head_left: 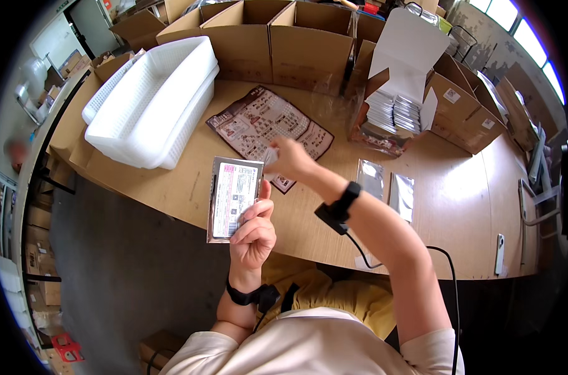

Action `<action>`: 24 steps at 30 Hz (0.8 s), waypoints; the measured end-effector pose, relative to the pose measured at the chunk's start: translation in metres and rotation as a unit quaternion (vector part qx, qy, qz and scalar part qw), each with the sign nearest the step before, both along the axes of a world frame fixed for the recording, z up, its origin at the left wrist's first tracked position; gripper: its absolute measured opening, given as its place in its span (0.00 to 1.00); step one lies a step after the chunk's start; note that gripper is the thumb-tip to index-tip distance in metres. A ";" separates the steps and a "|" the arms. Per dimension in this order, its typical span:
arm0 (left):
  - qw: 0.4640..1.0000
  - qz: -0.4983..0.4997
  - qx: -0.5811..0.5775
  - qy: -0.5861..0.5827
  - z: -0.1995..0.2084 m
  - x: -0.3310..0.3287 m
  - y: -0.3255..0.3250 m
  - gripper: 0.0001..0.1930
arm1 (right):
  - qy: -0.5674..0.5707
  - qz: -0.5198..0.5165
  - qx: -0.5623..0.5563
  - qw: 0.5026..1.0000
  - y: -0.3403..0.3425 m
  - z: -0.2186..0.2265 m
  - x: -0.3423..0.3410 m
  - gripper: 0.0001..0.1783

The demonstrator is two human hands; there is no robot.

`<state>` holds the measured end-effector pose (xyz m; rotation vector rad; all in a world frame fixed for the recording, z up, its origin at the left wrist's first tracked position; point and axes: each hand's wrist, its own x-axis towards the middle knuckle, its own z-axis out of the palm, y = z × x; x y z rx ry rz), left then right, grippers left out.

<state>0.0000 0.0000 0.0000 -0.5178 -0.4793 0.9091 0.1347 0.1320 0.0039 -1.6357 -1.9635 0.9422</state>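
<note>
A flat foil packet (236, 197) with a white printed label stands upright above the table's front edge. My left hand (255, 234) grips it by its lower right side, fingers curled over the front. Beside the packet's upper right corner, my right hand (292, 160) is closed in a pinch on a small whitish piece (270, 157) too blurred to identify. Behind both hands lies a brown printed sheet (282, 115). To the right of it, two foil packets, one (371, 179) and another (402, 198), rest flat on the table.
White plastic baskets (165, 103) are stacked at the left. Cardboard boxes (312, 53) line the back. An opened white-lidded box (415, 37) holds several foil packets (393, 112). A phone (499, 254) lies near the front right edge. A black cable (449, 265) trails by my right arm.
</note>
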 end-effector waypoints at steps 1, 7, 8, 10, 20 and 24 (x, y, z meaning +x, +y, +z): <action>1.000 -0.003 0.010 0.008 0.001 0.002 0.000 0.23 | 0.043 -0.019 0.014 0.999 -0.005 0.010 0.012 0.23; 0.981 -0.137 0.112 0.082 -0.005 0.022 -0.007 0.23 | 0.265 -0.066 -0.030 0.961 -0.089 0.089 0.117 0.09; 0.973 -0.167 0.121 0.101 -0.001 0.028 -0.009 0.23 | 0.273 -0.086 -0.018 0.958 -0.112 0.100 0.126 0.14; 0.955 -0.228 0.139 0.130 0.003 0.043 -0.015 0.24 | 0.271 -0.110 0.024 0.956 -0.155 0.117 0.139 0.30; 0.868 -0.375 0.232 0.229 0.000 0.123 -0.045 0.19 | 0.050 -0.069 0.243 0.966 -0.247 0.103 0.191 0.14; 0.825 -0.436 0.193 0.304 -0.003 0.140 -0.052 0.22 | 0.133 -0.105 0.261 0.950 -0.257 0.076 0.206 0.08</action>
